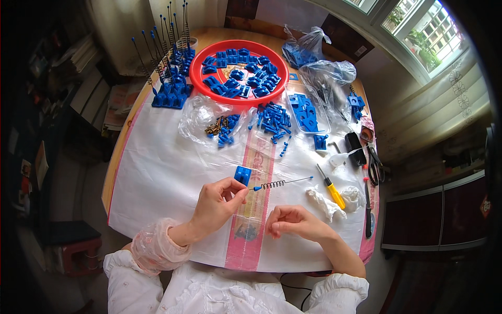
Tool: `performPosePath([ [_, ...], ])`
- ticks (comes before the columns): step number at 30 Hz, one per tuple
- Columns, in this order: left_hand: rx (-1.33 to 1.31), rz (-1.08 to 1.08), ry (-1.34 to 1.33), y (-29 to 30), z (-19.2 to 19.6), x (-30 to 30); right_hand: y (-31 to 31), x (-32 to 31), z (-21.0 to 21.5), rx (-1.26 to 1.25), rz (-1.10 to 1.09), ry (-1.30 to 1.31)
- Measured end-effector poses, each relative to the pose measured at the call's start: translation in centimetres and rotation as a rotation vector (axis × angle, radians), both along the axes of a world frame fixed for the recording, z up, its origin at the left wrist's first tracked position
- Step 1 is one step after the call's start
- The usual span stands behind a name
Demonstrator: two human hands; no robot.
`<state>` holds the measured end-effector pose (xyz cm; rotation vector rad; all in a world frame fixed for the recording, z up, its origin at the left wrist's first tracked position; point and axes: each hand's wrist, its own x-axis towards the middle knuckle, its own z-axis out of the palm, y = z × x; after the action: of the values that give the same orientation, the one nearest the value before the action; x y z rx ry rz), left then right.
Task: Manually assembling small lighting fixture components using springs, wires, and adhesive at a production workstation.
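Between the thumb and fingertips of my left hand (217,204) is the end of a thin rod, beside its blue cone (257,189). The rod carries a coiled dark spring (273,184) and runs right to a small blue tip (311,177). A blue plastic clip-like block (242,175) lies on the sheet just beyond those fingers. To the right, my right hand (297,222) hovers at or rests on the sheet with its fingers loosely curled in; nothing shows in them. A screwdriver with a yellow handle (334,194) lies beyond it, next to crumpled white tissue (323,204).
A red round tray (194,78) holds many blue blocks. Blue bases with upright spring rods (171,94) stand far left. Small blue pegs (274,120) and brass screws (215,127) lie on plastic bags. At right are scissors (374,166), a black-handled tool (368,222) and a clear container (308,112).
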<state>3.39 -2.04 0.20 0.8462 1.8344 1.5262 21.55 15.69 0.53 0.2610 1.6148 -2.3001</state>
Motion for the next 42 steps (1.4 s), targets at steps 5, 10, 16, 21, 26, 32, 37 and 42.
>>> performPosePath([
  [5, -0.099, -0.008, 0.382, 0.1, 0.5, 0.1, 0.6, 0.8, 2.0, 0.287, 0.047, 0.115],
  [10, -0.173, -0.059, 0.541, -0.2, 0.2, -0.1, 4.1, 2.8, 6.3, 1.177, -0.403, 0.139],
  [16, -0.189, -0.103, 0.631, 0.0, -0.4, 0.1, 10.0, 4.0, 4.7, 1.459, -0.979, -0.056],
  [21, -0.211, -0.155, 0.605, 0.0, 0.1, -0.1, 11.5, 2.5, 0.2, 1.622, -0.925, 0.078],
  [26, -0.251, -0.172, 0.621, -1.0, 1.3, -0.8, 12.1, 1.7, -1.2, 1.677, -0.934, 0.123],
  [32, -0.271, -0.136, 0.681, -3.1, 4.1, -2.9, 13.4, 2.0, -2.6, 1.601, -0.981, 0.113],
  [37, -0.124, -0.209, 0.606, -1.6, 2.5, -6.1, 12.1, 1.3, -0.8, 1.306, -1.085, 0.208],
  [42, -0.099, -0.235, 0.578, 0.8, 0.7, -5.9, 10.1, 1.7, 0.5, 0.98, -1.009, 0.362],
])
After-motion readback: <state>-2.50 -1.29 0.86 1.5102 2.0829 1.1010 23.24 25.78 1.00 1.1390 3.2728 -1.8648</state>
